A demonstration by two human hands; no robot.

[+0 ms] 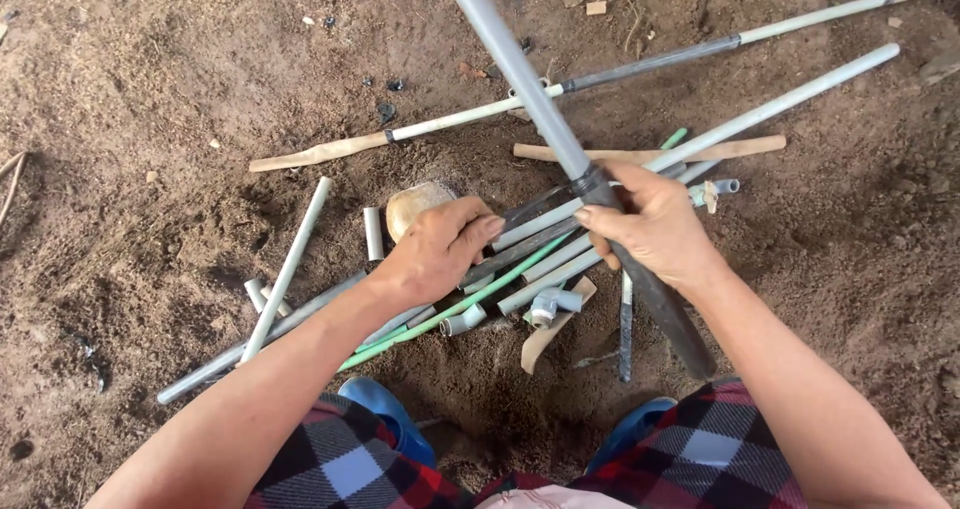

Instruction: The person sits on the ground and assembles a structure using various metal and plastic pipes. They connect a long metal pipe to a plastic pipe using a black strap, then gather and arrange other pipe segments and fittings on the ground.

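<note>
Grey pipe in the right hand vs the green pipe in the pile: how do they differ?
The grey pipe is lifted off the ground, gripped by the right hand; the green pipe lies flat in the dirt under other pipes. The grey pipe looks thicker and has a black-wrapped band; the green pipe looks slim and plain. Both are straight and round.

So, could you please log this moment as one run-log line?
right hand: grips grey pipe | left hand: on pipe pile | ground: soil

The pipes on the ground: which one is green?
The thin green pipe running diagonally under the left hand; the other pipes in the pile are grey or whitish.
</note>
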